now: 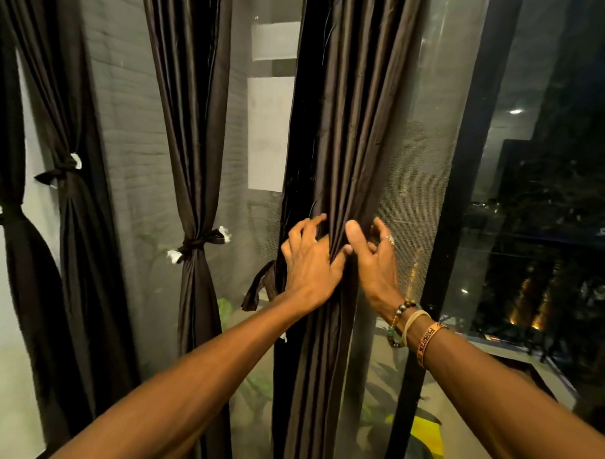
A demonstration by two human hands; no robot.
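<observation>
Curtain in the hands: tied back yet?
No: the left hand and right hand grip the curtain folds, and its tie hangs loose, unknotted, beside the left wrist.

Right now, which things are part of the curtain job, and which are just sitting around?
In the job: left hand and right hand, both gripping the loose curtain; its hanging tie strap.
Just there: tied curtain, farther tied curtain, mesh screen, window frame, bracelets.
</observation>
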